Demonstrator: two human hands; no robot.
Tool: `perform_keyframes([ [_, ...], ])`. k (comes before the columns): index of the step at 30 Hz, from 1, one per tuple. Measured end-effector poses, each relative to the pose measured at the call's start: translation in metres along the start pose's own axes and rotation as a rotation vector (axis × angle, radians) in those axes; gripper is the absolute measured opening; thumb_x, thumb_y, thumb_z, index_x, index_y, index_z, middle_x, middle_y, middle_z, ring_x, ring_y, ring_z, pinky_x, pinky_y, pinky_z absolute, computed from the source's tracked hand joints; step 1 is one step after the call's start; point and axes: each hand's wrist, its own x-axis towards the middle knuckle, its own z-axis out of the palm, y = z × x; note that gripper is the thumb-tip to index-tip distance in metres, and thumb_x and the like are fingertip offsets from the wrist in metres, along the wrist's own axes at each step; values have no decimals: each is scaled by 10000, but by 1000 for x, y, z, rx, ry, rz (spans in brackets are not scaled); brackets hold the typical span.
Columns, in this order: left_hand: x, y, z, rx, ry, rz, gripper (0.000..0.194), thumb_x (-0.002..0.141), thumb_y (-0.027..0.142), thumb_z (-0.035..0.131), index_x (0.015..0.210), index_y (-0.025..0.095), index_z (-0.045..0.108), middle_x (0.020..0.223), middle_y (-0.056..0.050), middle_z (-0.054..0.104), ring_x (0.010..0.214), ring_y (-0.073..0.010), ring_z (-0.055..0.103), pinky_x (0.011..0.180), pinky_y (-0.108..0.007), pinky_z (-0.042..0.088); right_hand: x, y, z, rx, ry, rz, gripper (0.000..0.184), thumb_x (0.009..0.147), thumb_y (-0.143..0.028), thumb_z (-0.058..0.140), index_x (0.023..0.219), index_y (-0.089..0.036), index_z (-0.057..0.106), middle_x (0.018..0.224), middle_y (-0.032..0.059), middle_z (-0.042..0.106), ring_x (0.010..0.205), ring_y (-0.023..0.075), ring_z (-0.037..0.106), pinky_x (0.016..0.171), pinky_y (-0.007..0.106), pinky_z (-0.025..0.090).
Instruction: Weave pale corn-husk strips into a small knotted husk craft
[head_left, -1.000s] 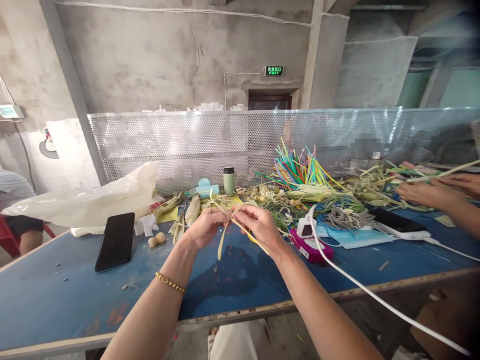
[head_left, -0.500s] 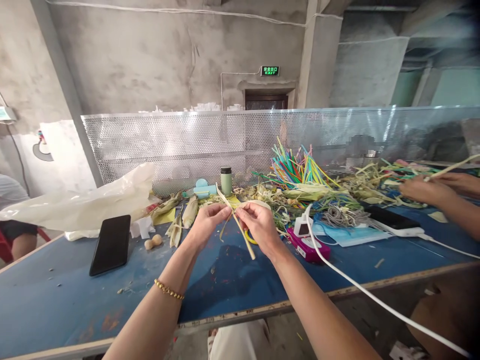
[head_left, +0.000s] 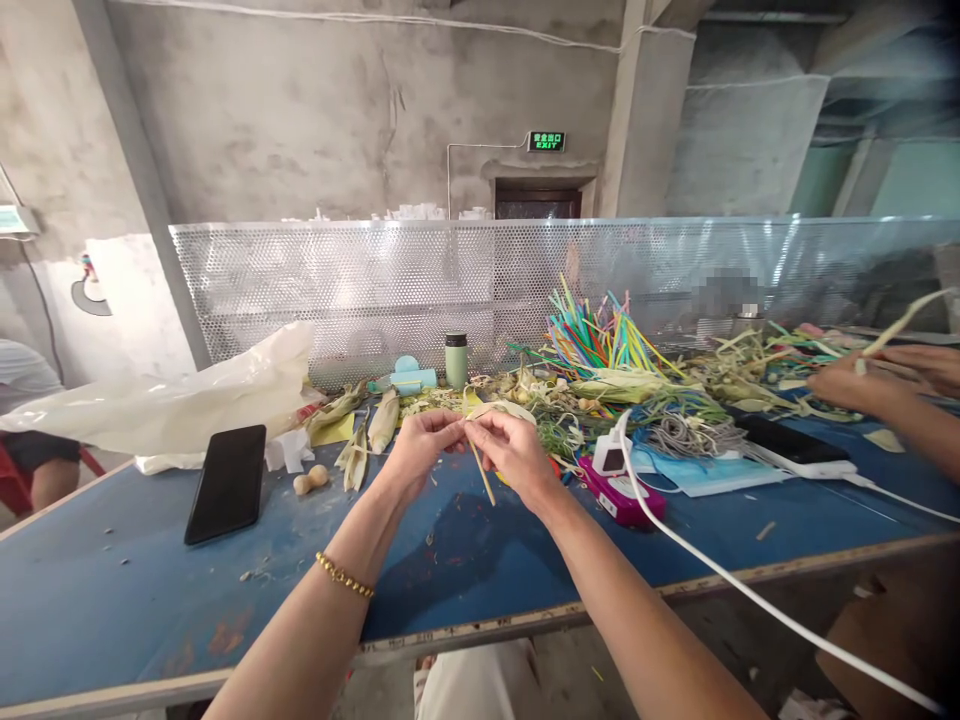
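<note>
My left hand [head_left: 426,447] and my right hand [head_left: 516,452] meet above the blue table, thumbs and fingertips pinched close together. Between them they grip a pale corn husk strip [head_left: 482,474], whose narrow end hangs down toward the table. Another stretch of pale husk curves up behind my right fingers. The exact spot where the fingertips press is partly hidden. A gold bead bracelet [head_left: 344,575] circles my left wrist. Beyond my hands lie dried corn husks [head_left: 385,420] and a mixed heap of plant strips.
A black phone [head_left: 226,484] and small wooden beads [head_left: 311,480] lie to the left. A green bottle [head_left: 456,361] stands behind. Rightward are colourful pipe cleaners [head_left: 600,335], a magenta box [head_left: 621,493], a white cable [head_left: 720,570], and a co-worker's hands [head_left: 862,385] holding a strip.
My fingertips have come closer together. The strip's upper end no longer sticks up above my hands, and its lower end hangs shorter. The view has shifted slightly.
</note>
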Motion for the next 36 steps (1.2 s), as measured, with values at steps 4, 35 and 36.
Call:
perform_keyframes([
  [4,0,0,1,-33,-1,5,339,647,430,853,723,121,737,633,-32,662,582,-119,542,597,-273,414,0,3,0,-1,-8,-26,249,799,-432,702,688,-233,603,627,6,574,515,146,488,482,296,399],
  [35,4,2,-7,342,210,115,115,684,265,753,637,173,703,580,1,612,545,-129,505,550,-270,358,-11,-10,1,-49,-117,-47,408,890,-551,645,683,-200,645,578,19,628,404,108,461,418,271,333],
  [36,5,1,-6,404,220,127,82,682,229,737,627,179,703,568,2,616,538,-135,518,547,-272,359,-10,-11,-1,-19,-52,-76,389,894,-545,644,721,-198,663,603,18,637,424,109,470,431,269,349],
])
